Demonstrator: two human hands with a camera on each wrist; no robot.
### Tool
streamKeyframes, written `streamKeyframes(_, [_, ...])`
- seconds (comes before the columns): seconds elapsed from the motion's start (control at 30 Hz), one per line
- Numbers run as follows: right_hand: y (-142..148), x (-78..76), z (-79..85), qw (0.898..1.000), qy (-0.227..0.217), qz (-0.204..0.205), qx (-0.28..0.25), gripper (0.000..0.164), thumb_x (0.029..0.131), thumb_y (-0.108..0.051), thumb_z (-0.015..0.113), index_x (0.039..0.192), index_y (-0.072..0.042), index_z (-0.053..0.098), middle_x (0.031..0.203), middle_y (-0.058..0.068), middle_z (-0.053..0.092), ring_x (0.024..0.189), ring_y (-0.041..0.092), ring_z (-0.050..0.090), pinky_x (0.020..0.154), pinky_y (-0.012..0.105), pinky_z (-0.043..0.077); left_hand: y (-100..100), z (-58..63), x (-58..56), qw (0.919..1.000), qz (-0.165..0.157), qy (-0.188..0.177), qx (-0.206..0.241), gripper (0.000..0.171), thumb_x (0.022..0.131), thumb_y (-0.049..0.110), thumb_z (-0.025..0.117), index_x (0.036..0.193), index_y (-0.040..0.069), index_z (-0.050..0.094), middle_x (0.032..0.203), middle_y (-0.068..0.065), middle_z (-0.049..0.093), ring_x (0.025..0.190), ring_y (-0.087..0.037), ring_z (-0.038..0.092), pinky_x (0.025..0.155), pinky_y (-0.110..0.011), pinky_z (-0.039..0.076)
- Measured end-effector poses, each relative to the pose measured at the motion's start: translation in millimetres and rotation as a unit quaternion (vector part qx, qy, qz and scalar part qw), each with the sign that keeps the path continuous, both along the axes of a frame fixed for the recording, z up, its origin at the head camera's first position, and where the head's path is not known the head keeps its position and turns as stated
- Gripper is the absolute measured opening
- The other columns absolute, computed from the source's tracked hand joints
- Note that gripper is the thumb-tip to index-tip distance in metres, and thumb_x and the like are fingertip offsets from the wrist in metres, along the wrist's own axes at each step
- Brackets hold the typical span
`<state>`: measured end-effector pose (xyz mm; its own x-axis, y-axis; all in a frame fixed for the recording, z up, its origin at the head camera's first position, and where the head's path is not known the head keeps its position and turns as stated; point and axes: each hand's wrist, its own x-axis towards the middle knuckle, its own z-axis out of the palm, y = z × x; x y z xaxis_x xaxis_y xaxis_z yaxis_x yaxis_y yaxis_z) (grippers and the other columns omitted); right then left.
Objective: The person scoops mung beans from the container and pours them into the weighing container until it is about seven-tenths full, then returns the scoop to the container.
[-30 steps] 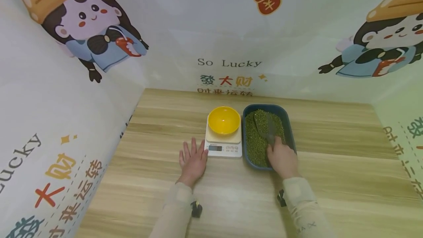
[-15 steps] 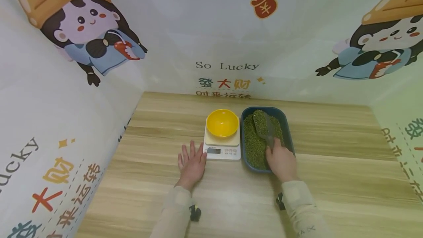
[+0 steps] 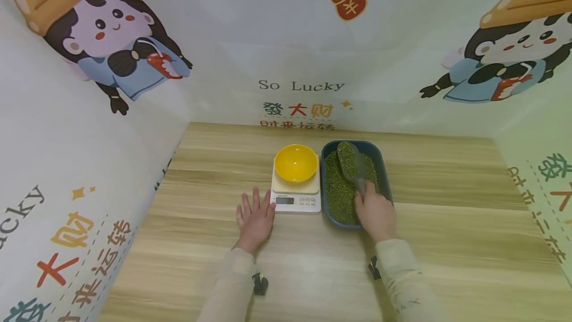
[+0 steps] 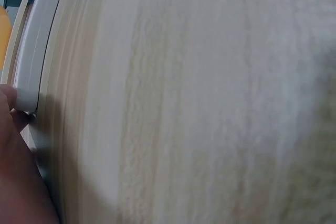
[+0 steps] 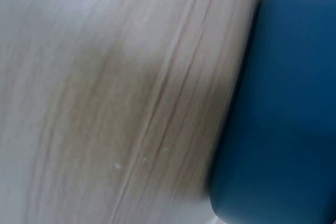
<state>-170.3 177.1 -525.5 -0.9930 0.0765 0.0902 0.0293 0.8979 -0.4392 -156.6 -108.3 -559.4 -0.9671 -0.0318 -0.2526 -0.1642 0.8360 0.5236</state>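
Three printed walls (image 3: 223,63) edge one wooden table (image 3: 178,242). One scale (image 3: 296,189) bears one yellow bowl (image 3: 296,163). At its left edge the left hand (image 3: 255,220) spreads fingers wide; just right, over one tub (image 3: 385,178) of green grains (image 3: 337,198), the right hand (image 3: 377,212) grips one filled scoop (image 3: 359,170).

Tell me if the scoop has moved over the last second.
Yes. In the head view, the tip of the scoop now shows closer to the far rim of the blue tray; whether by sliding forward or lifting, I cannot tell.
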Motion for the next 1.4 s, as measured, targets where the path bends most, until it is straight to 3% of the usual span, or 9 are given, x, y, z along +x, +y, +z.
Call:
streamKeyframes(0.37, [-1.9,0.6,-0.2,1.0,0.014,-0.006,-0.011,0.047,0.096,-0.029,0.048,0.13,0.004,0.046,0.067,0.019,0.064,0.048,0.028,0.055,0.039,0.043,0.044,-1.3,-1.8,-0.3,1.0,0.001,0.001,-0.003,0.053,0.103,0.041,0.022,0.151,0.02,0.024,0.159,-0.009,-0.006,0.138,-0.034,-0.021,0.11,-0.058,-0.01])
streamKeyframes(0.6, [-1.5,2.1,-1.1,0.999,0.036,-0.017,-0.029,0.047,0.097,-0.03,0.045,0.13,0.003,0.045,0.074,0.023,0.066,0.054,0.034,0.059,0.044,0.048,0.047,-0.8,-3.9,1.1,0.9999,-0.001,0.012,0.002,0.053,0.103,0.041,0.022,0.151,0.02,0.025,0.159,-0.009,-0.006,0.138,-0.034,-0.022,0.11,-0.057,-0.009])
streamKeyframes(0.93, [-2.5,2.1,-5.0,0.997,0.057,-0.031,-0.033,0.045,0.097,-0.031,0.047,0.128,0.001,0.047,0.076,0.024,0.067,0.057,0.037,0.06,0.047,0.051,0.048,-2.9,-0.5,-0.2,0.9999,-0.009,-0.008,0.003,0.054,0.103,0.043,0.019,0.152,0.02,0.021,0.158,-0.009,-0.01,0.137,-0.034,-0.024,0.11,-0.058,-0.011])
streamKeyframes(1.4, [-2.4,2.3,-3.3,0.999,0.041,-0.022,-0.014,0.048,0.097,-0.032,0.046,0.129,0.003,0.046,0.075,0.024,0.067,0.055,0.035,0.059,0.045,0.05,0.047,-0.5,-1.4,-1.5,0.9995,-0.02,-0.014,-0.022,0.058,0.102,0.048,0.017,0.153,0.021,0.016,0.158,-0.009,-0.012,0.137,-0.035,-0.025,0.109,-0.059,-0.01])
